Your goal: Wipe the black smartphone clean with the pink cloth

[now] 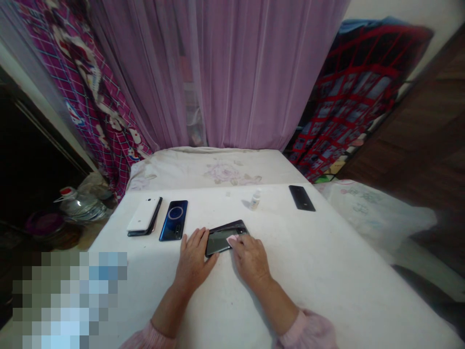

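Note:
A dark smartphone [219, 239] lies on the white table, its glossy surface facing up. My left hand [193, 257] grips its left end, thumb along the near edge and fingers at the far left corner. Between the thumb and fingers of my right hand [252, 257] is a small pink cloth [231, 240], pressed against the right part of the phone. That hand hides some of the phone's right end. A blue smartphone [174, 220] with a ring on its back rests left of my left hand. Beyond my right hand stands a small white bottle [255, 199].
At the table's left are stacked phones [144, 214], a white one on top. Another black phone [302, 198] lies at the right. The white tabletop [319, 281] ends before a flowered cloth [225, 170] and purple curtains [247, 72]. A plastic jug [82, 203] stands off the left side.

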### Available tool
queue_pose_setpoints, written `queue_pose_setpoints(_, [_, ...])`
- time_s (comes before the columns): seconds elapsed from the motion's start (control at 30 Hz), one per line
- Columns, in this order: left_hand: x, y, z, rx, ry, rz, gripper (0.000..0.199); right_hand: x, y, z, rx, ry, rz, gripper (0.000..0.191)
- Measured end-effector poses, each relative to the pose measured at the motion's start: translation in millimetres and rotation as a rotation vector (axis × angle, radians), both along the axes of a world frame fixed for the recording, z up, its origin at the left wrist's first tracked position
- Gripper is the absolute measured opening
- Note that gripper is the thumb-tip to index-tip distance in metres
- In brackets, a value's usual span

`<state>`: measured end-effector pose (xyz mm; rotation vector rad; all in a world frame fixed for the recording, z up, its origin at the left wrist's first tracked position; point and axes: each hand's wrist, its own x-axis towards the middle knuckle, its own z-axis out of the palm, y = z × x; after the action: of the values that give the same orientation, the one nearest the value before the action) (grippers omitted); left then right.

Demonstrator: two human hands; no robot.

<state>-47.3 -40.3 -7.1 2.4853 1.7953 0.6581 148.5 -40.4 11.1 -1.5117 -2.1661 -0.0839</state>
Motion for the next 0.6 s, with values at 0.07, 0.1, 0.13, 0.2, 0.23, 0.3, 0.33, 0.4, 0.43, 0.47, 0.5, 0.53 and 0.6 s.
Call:
queue_pose_setpoints(0.07, [0,0,0.9,-0.005,-0.001,0.000,0.058,10,3,-0.2,-0.012,0.007,-0.058,0.028])
queue_pose_setpoints(0.1, [0,0,1.4,-0.006,-0.003,0.000,0.058,15,4,-0.4,-0.021,0.007,-0.094,0.028])
queue_pose_setpoints(0.13, [0,-1,1.8,-0.006,-0.006,0.000,0.058,20,5,-0.6,-0.030,0.005,-0.131,0.029])
queue_pose_setpoints(0.2, [0,-1,2.5,-0.007,-0.011,0.003,0.058,28,6,-1.2,-0.047,-0.008,-0.191,0.029])
queue_pose_setpoints(0.23, [0,-1,2.8,-0.008,-0.013,0.005,0.058,29,7,-1.6,-0.049,-0.015,-0.207,0.028])
queue_pose_setpoints(0.3, [0,-1,3.2,-0.016,-0.013,0.009,0.058,28,7,-2.2,-0.039,-0.025,-0.198,0.028])
queue_pose_setpoints(0.33, [0,-1,3.4,-0.019,-0.014,0.011,0.058,26,7,-2.3,-0.028,-0.027,-0.179,0.028])
queue_pose_setpoints(0.4, [0,-1,3.4,-0.019,-0.018,0.010,0.058,16,5,-1.7,-0.012,-0.030,-0.127,0.028])
queue_pose_setpoints(0.43, [1,-1,3.2,-0.014,-0.021,0.009,0.058,10,4,-0.9,-0.010,-0.031,-0.100,0.027])
queue_pose_setpoints(0.47, [1,-1,3.0,-0.009,-0.023,0.007,0.058,4,3,0.1,-0.011,-0.032,-0.073,0.026])
queue_pose_setpoints(0.5, [1,0,2.7,-0.004,-0.023,0.004,0.058,-3,2,1.3,-0.014,-0.035,-0.048,0.025])
queue_pose_setpoints(0.53, [0,0,2.4,-0.002,-0.023,0.000,0.057,-9,1,2.5,-0.018,-0.037,-0.022,0.024])
queue_pose_setpoints(0.6, [0,0,1.7,0.000,-0.021,-0.003,0.057,-19,-2,4.8,-0.031,-0.041,0.026,0.023])
